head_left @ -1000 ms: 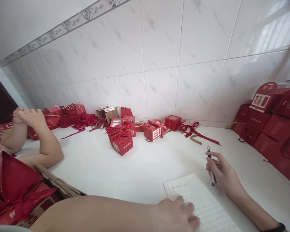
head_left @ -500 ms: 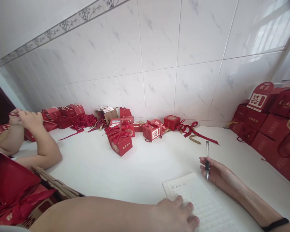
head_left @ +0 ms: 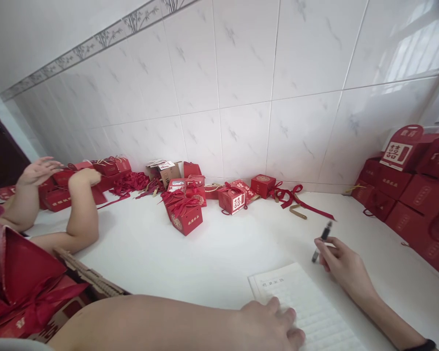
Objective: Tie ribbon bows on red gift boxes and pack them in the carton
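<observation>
My left hand (head_left: pixel 269 322) lies on a lined paper pad (head_left: pixel 307 297), palm down with its fingers apart. A short row of handwriting shows near the pad's top edge; part of the sheet is covered by this hand. Just right of the pad, my right hand (head_left: pixel 346 265) is closed around a pen (head_left: pixel 326 231) with a black section and a clear barrel. The pen is tilted in the fingers, above the white table (head_left: pixel 227 258), and does not touch the paper.
Red gift boxes (head_left: pixel 186 219) with ribbons stand along the tiled wall. More are stacked at right (head_left: pixel 402 195). An open carton (head_left: pixel 91 278) with red boxes sits at front left. Beyond it, a co-worker's hands (head_left: pixel 40 170) are over red boxes.
The pen has been turned over in my right hand, so its black section now points up and away. My left hand stays on the pad. The co-worker's hands have moved apart.
</observation>
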Tool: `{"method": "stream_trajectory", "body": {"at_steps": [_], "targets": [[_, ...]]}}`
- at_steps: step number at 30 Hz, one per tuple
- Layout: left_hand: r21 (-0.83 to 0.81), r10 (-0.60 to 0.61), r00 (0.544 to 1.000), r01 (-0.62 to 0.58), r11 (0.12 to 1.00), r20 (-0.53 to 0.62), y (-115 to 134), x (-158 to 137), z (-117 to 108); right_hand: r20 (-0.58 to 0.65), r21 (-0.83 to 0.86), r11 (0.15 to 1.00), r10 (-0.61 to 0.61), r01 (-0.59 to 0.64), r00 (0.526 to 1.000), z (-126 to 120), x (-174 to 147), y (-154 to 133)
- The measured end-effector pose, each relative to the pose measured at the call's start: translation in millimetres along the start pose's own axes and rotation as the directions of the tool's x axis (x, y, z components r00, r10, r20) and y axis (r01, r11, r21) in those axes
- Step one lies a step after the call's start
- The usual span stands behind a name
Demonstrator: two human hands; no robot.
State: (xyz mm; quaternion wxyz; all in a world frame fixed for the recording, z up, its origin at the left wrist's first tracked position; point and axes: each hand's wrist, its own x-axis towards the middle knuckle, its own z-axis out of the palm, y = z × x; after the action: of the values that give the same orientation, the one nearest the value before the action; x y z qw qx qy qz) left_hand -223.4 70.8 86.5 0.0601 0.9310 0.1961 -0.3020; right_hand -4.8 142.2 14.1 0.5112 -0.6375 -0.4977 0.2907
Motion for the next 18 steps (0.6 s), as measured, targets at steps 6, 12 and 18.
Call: {"method": "stream_trajectory", "body": {"at_steps": [6,12,18], "targets": [[0.02,-0.008,1.0,0.009,1.0,-0.019,-0.2,1.9,2.4,0.031,-0.289,0.926,-0.242,0.241,0.97,3.6,-6.3,8.6],[0.014,-0.005,0.999,0.006,1.0,-0.044,-0.3,4.1,5.9,0.022,-0.299,0.921,-0.256,0.251,0.966,2.5,-6.0,8.5],[-0.015,0.004,0.994,-0.005,1.0,-0.108,-1.2,3.2,6.4,0.008,-0.291,0.929,-0.236,0.228,0.972,3.9,-8.2,5.8]]}}
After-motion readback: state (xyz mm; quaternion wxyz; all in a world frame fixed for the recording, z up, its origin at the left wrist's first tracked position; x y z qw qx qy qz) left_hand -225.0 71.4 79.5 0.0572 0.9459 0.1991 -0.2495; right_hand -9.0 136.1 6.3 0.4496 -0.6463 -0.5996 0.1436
